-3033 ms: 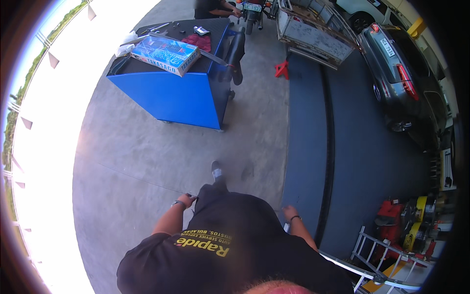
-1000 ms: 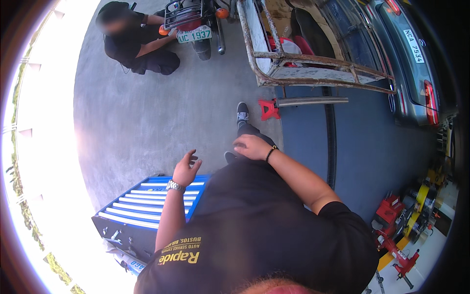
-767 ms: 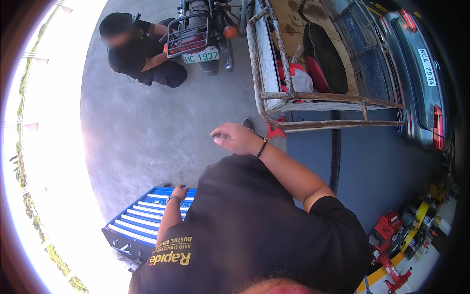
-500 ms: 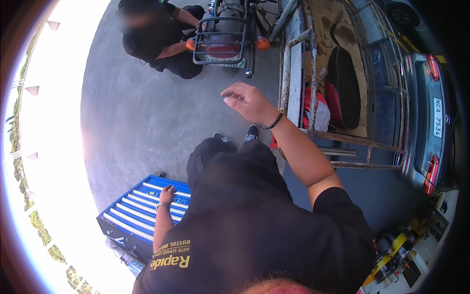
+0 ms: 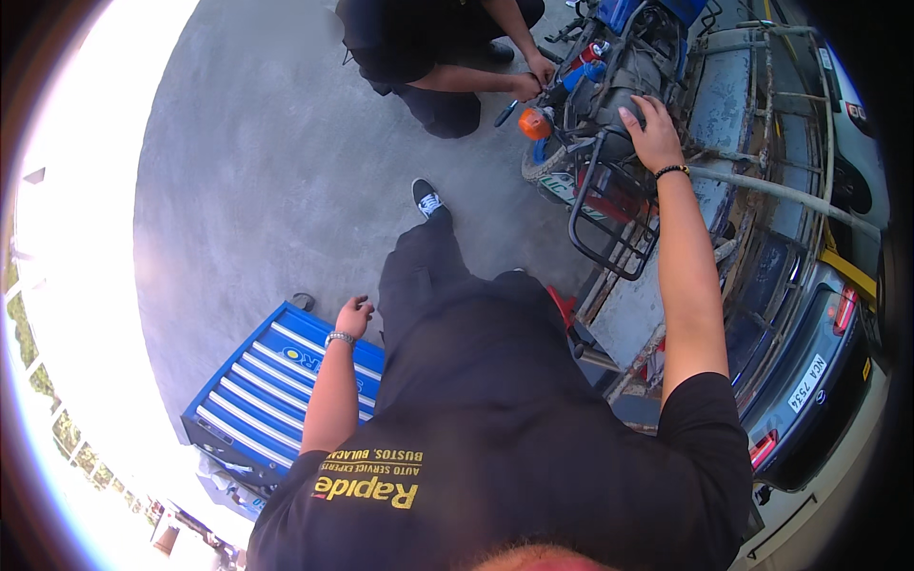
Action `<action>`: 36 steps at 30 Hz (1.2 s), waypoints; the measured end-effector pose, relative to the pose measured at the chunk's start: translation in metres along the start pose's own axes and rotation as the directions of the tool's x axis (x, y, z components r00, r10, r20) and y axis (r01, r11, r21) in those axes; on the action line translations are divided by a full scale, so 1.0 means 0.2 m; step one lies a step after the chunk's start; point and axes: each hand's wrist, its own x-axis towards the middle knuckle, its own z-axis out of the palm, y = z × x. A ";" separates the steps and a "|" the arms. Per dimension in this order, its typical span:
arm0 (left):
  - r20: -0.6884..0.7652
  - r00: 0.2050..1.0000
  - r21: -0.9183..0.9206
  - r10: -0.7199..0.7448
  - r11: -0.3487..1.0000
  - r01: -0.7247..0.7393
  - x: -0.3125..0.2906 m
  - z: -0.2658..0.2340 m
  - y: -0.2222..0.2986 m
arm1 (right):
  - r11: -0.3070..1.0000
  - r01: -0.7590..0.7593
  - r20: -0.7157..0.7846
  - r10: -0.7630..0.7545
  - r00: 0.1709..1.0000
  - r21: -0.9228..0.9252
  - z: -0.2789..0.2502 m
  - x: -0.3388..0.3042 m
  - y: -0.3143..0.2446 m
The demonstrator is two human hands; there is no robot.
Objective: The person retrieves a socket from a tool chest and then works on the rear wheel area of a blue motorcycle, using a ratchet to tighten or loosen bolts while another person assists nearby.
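Note:
My right hand (image 5: 657,138) reaches forward with its fingers spread. It lies over or on the dark rear part of a motorcycle (image 5: 624,90); whether it presses down cannot be told. Below it are the motorcycle's black rear rack (image 5: 619,255) and an orange turn signal (image 5: 535,124). My left hand (image 5: 354,316) hangs low at my side, fingers loosely bent and apart, holding nothing. Next to it stands a blue tool cabinet (image 5: 276,381) with several silver drawer strips; the hand does not visibly grip it.
A co-worker in dark clothes (image 5: 409,48) crouches left of the motorcycle, both hands (image 5: 533,81) at its side, near a dark-handled tool (image 5: 506,113). On the right stand a rusty metal-framed sidecar (image 5: 762,143) and a parked car (image 5: 809,381). The concrete floor (image 5: 257,162) stretches left.
My view has turned and moved toward the motorcycle, which now appears further right. My right hand has gone from mid-air to the motorcycle's rear. My left hand stays low by the cabinet.

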 end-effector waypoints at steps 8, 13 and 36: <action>0.046 0.994 -0.068 -0.102 0.992 0.105 0.45 -0.38 0.36 | 0.999 0.039 -0.078 -0.038 0.996 0.012 0.01 -0.03 0.02; 0.069 0.997 -0.084 0.037 0.996 -0.031 0.51 -0.26 0.56 | 0.994 -0.061 0.045 0.057 0.997 0.090 -0.01 0.00 -0.02; -0.033 0.999 -0.017 0.004 1.000 -0.005 0.60 -0.20 0.56 | 0.993 -0.115 0.093 0.112 0.989 0.026 -0.01 0.01 -0.05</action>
